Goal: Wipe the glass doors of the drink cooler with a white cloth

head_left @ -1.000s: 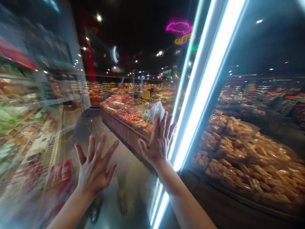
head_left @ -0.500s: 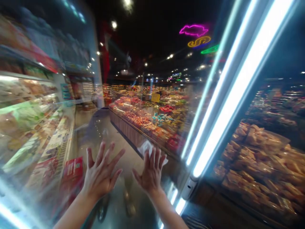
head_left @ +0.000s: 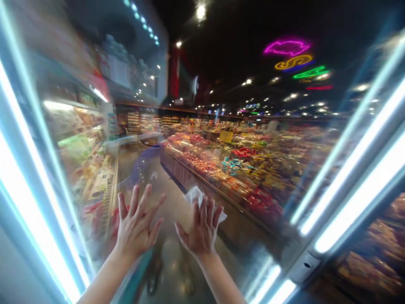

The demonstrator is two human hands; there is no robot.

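Observation:
A glass door (head_left: 177, 152) of a chilled display case fills the view and mirrors the shop behind me. My left hand (head_left: 136, 226) lies flat on the glass with its fingers spread and nothing in it. My right hand (head_left: 201, 230) presses a white paper towel (head_left: 195, 196) flat against the glass just to the right of the left hand. The towel's crumpled top edge sticks out above the fingertips.
Bright vertical light strips frame the glass at the left edge (head_left: 28, 202) and at the right (head_left: 357, 185). Shelves of packaged food (head_left: 91, 169) show through on the left. Reflected in the pane are long display counters (head_left: 228, 169), ceiling lamps and neon signs (head_left: 287, 48).
My right hand with the towel has slid from beside the right light strip down and left across the glass. The view has swung left, bringing the left light strip into sight.

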